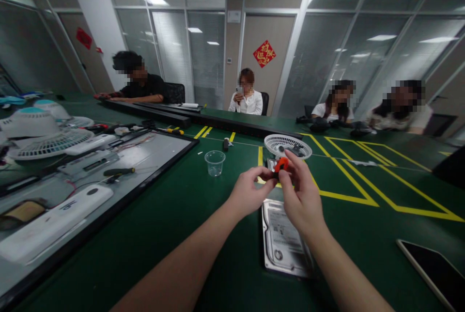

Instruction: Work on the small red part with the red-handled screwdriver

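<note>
Both my hands are raised over the green table (pixel 174 215) and pinch a small red and black object (pixel 281 164) between their fingertips. My left hand (pixel 249 191) grips it from the left with curled fingers. My right hand (pixel 300 195) holds it from the right, thumb and forefinger closed on it. Directly below the hands a silver hard drive (pixel 281 239) lies flat on the table. Just beyond the hands rests a round white fan grille (pixel 287 146).
A clear plastic cup (pixel 214 163) stands left of the hands. A black-framed tray (pixel 109 176) at left holds white fan parts and a screwdriver (pixel 118 172). A dark phone (pixel 432 268) lies at the lower right. Several people sit along the far side.
</note>
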A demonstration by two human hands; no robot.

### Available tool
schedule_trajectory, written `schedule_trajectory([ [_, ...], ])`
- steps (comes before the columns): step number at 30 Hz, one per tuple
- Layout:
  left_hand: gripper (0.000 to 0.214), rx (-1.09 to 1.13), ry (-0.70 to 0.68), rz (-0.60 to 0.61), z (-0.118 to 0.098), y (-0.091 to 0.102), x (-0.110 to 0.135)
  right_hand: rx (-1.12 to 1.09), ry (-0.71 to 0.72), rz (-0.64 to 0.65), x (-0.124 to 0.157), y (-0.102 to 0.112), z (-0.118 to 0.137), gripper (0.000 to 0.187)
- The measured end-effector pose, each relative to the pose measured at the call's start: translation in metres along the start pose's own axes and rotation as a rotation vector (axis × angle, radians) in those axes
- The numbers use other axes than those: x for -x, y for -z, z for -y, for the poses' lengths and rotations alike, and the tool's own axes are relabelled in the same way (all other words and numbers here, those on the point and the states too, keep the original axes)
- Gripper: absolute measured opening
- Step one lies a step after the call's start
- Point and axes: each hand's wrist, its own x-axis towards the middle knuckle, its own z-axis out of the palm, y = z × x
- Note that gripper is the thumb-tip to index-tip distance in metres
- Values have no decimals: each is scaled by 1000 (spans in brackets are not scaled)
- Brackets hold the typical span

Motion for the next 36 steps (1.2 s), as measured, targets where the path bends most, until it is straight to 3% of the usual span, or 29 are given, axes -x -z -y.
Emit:
schedule_trajectory([
  [10, 16, -15, -12, -22, -1, -1, 1, 52, 37, 4, -2, 1, 2, 37],
  [36, 12, -17, -21, 11, -1, -2, 2, 32, 38, 5, 0, 1, 2, 38],
])
